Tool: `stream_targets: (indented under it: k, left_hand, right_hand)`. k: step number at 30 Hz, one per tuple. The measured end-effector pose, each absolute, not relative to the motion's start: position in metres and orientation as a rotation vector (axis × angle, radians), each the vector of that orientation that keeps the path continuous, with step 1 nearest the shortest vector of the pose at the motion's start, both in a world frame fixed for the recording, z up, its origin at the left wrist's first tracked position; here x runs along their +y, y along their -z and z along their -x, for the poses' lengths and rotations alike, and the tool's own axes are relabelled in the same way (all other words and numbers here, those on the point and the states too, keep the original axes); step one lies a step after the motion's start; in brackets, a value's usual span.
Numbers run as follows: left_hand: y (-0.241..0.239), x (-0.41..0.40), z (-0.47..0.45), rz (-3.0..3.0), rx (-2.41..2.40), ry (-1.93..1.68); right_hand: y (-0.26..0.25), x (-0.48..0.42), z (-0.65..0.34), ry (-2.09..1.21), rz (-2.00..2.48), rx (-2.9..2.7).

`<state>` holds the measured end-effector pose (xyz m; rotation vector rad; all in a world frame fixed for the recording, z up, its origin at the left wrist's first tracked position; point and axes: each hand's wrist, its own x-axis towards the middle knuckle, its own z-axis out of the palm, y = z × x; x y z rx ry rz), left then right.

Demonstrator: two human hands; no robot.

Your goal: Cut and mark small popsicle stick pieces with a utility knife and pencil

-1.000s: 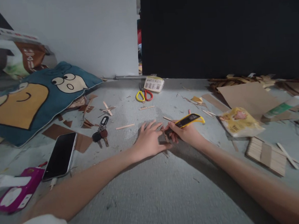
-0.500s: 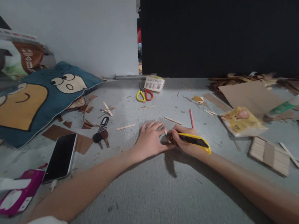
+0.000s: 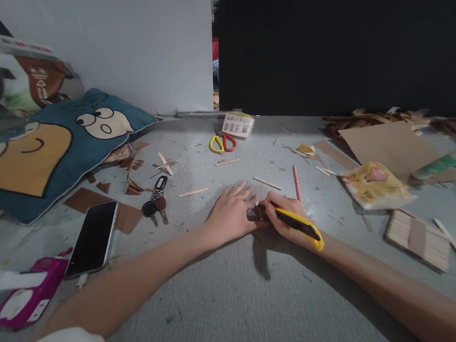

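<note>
My right hand (image 3: 283, 214) is closed around a yellow and black utility knife (image 3: 300, 223), whose front end points left toward my left hand. My left hand (image 3: 231, 212) lies low on the table, its outer fingers spread and its index finger and thumb curved around a small piece of wooden craft stick (image 3: 257, 204). Most of that piece is hidden by the fingers, and the blade's contact with it is hard to make out. Just beyond the hands lie two loose craft sticks (image 3: 268, 183) (image 3: 193, 192). A pink striped stick (image 3: 297, 183) touches the area behind my right hand.
Scissors (image 3: 223, 142) and a small packet (image 3: 238, 125) lie at the back. Keys (image 3: 155, 205), a phone (image 3: 93, 237), a magenta device (image 3: 29, 294) and a cushion (image 3: 55, 152) are left. A yellow packet (image 3: 375, 184), bundled craft sticks (image 3: 418, 240) and cardboard (image 3: 382, 142) are right.
The rear end of the utility knife has tipped slightly down toward me as my right hand turned. My left hand stays almost in place, and the view has shifted a little.
</note>
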<state>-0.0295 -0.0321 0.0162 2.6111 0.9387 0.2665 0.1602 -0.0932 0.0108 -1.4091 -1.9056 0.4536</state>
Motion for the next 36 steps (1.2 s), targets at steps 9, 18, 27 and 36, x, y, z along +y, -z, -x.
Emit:
stream_targets:
  k: [9,18,27,36]
  left_hand:
    - [-0.0161,-0.0292,0.0293,-2.588,0.917,-0.273]
    - [-0.0129,-0.0284,0.0284,-2.568,0.925,-0.321]
    - [-0.0094,-0.0286,0.0287,-2.552,0.920,-0.365]
    - [-0.0147,-0.0306,0.0272,-2.557,0.923,-0.348]
  right_hand:
    - [-0.0079,-0.0950,-0.1626,-0.414,1.468,-1.841]
    - [-0.0074,-0.0944,-0.1629,-0.418,1.427,-1.843]
    - [-0.0074,-0.0941,-0.1626,-0.401,1.439,-1.870]
    - [-0.0039,-0.0947,-0.1636,-0.383,1.426,-1.878]
